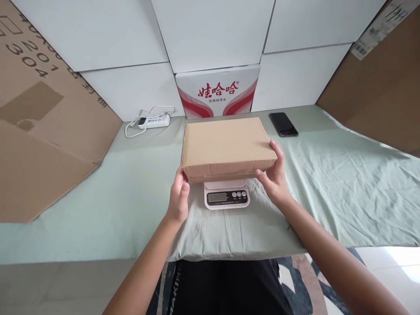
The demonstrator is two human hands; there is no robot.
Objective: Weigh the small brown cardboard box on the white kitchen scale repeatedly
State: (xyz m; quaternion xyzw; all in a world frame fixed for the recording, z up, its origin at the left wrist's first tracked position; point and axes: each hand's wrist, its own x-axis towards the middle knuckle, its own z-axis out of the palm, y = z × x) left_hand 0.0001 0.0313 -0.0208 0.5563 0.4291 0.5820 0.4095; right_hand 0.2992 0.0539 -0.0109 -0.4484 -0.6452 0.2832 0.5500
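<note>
A closed brown cardboard box (226,142) sits on or just above a white kitchen scale (227,199); its underside is hidden, so contact cannot be told. The scale's front panel shows a grey display and several buttons, while its platform is mostly covered by the box. At the box's near left corner, my left hand (179,197) grips the side with the fingers hidden behind it. My right hand (274,177) is closed around the right end, thumb on the near face and fingers along the right edge.
A black phone (283,124) lies at the back right of the green cloth (147,218). A white power strip (154,121) with a cable is at the back left. Behind stands a white and red carton (219,92). Large cardboard sheets (42,131) flank both sides.
</note>
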